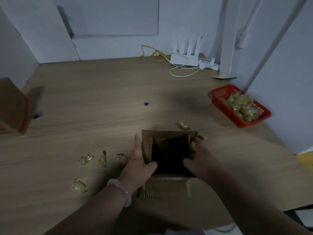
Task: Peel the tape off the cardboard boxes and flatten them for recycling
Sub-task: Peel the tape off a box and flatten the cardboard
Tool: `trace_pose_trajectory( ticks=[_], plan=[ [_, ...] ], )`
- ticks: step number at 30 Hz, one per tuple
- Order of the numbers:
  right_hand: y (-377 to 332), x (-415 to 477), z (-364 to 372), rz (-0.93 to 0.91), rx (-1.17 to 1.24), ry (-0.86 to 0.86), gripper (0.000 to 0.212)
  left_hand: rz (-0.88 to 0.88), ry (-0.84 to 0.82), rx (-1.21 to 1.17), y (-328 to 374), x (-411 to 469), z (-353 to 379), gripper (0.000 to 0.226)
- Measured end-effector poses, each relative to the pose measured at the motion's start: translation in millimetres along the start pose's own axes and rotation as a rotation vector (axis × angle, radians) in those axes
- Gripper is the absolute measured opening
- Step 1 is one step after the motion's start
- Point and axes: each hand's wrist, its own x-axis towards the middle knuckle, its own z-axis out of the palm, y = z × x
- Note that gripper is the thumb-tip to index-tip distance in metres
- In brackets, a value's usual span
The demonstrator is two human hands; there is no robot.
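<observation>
Two hands, our left hand (140,164) and right hand (201,160), clasp the side walls of the cardboard box (169,185), seemingly light, stiff, collapsible there.

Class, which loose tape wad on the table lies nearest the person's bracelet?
The lone wad just left of the bracelet. Three others sit in a row farther up the table; two more lie beyond the box.
</observation>
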Motion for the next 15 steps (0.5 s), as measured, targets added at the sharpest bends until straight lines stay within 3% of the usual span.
trace_pose_trajectory(
  ticks=[5, 10, 12, 15],
  plan=[
    [9.7, 2.6, -24.9, -0.059, 0.394, 0.11, 0.06, 0.175, -0.036, -0.079, 7.6, -8.2, -20.1, 0.077],
    [27.6, -3.8, -46.2, 0.141, 1.345, -0.086, 0.041, 0.567, -0.125, 0.484, -5.0, -24.8, -37.1, 0.091],
    [39.9, -6.0, -49.8, 0.214, 1.396, -0.149, 0.051, 0.644, -0.234, 0.68, -14.8, -28.5, -33.7, 0.091],
    [58.0, -10.8, -42.0, 0.268, 1.217, -0.258, 0.055, 0.643, -0.373, 0.803, -32.8, -29.6, -23.1, 0.086]
  ],
)
